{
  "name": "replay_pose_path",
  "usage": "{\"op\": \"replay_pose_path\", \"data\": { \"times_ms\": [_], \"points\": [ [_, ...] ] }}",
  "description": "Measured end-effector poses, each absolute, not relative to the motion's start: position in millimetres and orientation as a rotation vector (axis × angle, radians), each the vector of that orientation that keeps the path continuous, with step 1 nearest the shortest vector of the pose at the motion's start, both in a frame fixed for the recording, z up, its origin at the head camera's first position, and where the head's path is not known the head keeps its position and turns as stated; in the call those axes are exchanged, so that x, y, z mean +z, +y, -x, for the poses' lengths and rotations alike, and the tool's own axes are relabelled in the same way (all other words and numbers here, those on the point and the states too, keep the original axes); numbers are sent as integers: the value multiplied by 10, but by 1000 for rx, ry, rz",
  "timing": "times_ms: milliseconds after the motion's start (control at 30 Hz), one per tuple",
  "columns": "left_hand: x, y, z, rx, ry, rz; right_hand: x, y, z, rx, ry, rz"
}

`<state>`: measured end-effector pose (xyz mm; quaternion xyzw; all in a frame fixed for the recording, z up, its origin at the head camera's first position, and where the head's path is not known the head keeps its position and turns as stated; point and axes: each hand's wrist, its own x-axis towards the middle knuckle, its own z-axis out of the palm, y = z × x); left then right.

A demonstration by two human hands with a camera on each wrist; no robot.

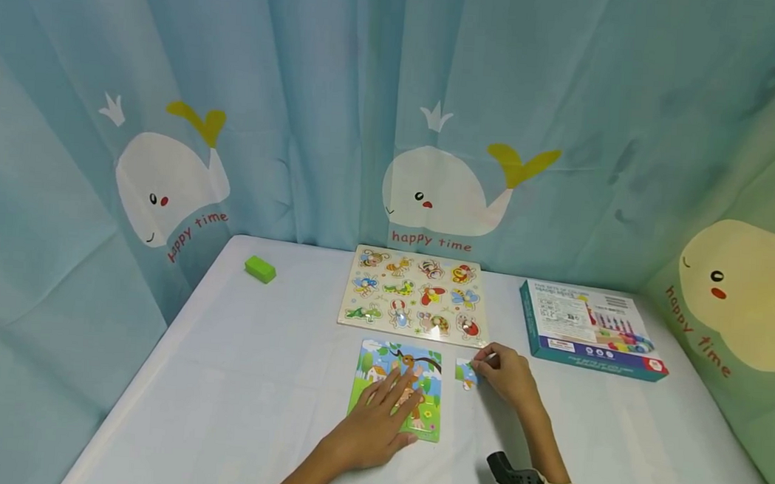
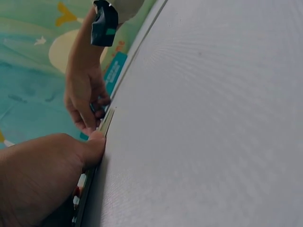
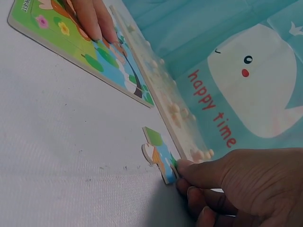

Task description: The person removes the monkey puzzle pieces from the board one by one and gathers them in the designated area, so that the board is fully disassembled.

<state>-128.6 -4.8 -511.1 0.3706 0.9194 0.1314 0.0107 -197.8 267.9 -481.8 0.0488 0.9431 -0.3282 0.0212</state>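
My left hand (image 1: 372, 433) lies across a small picture puzzle (image 1: 430, 418) showing a monkey, its fingers straight and spread over the picture. In the left wrist view its thumb (image 2: 94, 144) rests along the puzzle's edge. To the right of that puzzle, my right hand (image 1: 511, 377) pinches a loose puzzle piece (image 3: 163, 158) between thumb and fingertips. The piece is blue and green with a rounded orange-and-white tab, and it is tilted close over the white tabletop. The fingers of the left hand hide the middle of the puzzle.
Behind the puzzle lies a wooden insect peg board (image 1: 414, 295). A flat teal box (image 1: 589, 328) is at the right, and a green block (image 1: 260, 269) sits at the back left. A blue whale-print curtain (image 1: 313, 156) hangs along the table's far edge.
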Motion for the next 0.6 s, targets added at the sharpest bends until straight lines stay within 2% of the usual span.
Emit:
{"op": "replay_pose_path", "data": {
  "times_ms": [600],
  "points": [
    [-5074, 35, 1235, 203, 3002, -1136, -4814, 2701, 2002, -1009, 2907, -130]
  ]
}}
